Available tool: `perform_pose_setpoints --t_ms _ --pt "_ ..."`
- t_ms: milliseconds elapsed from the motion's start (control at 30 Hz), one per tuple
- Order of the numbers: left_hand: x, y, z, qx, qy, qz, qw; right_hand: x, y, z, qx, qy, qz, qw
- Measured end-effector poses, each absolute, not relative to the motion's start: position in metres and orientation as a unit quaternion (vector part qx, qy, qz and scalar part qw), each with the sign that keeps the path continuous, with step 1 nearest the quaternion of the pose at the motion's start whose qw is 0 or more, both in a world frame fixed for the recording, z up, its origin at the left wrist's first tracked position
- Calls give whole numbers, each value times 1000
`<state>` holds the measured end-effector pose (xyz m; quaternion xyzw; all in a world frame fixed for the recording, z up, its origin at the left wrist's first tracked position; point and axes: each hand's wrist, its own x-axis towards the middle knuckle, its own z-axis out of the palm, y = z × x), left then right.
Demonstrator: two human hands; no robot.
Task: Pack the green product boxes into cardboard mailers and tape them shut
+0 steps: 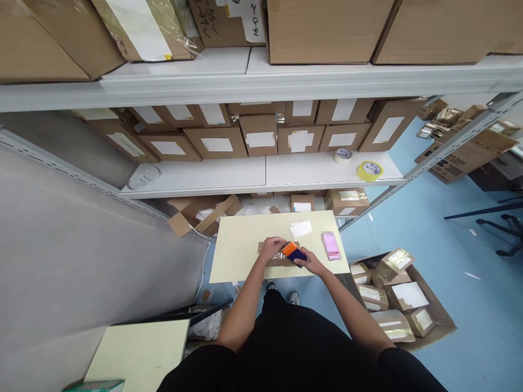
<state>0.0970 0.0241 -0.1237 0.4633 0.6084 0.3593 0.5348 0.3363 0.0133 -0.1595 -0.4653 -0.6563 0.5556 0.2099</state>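
Observation:
My right hand (312, 262) is closed around the lower end of a flat, boxy orange-and-dark-blue object (295, 254); its exact kind is unclear. The object is tilted above a small brown cardboard box (281, 262), which has a shiny strip on top and lies near the front edge of the pale yellow table (237, 247). My left hand (273, 249) is over the box's left part, fingers drawn together close to the object's orange end. Whatever those fingers pinch is too small to make out. Beyond the hands lie white cards or labels (300, 228).
A pink, blurred-out item (330, 246) rests at the table's right. Shelves (229, 173) with labelled boxes rise behind, bearing two tape rolls, one white (342, 157), one yellow (370, 170). An open carton (443, 321) of taped boxes stands on the floor at right.

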Motion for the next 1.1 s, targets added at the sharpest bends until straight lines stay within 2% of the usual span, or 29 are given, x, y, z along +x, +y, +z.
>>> perform_pose_setpoints --t_ms 233,433,667,900,1100 --pt "87 0 -130 446 677 402 426 320 28 -144 -452 -712 515 153" --pt "77 -16 -126 416 730 419 346 305 35 -135 -443 -724 504 159" --pt "36 -40 -138 348 770 444 296 282 41 -139 -424 -767 469 109" --pt "13 -61 -179 298 777 448 327 254 48 -152 -445 -810 380 35" --pt "14 -56 -188 285 770 464 333 246 59 -156 -462 -799 385 16"
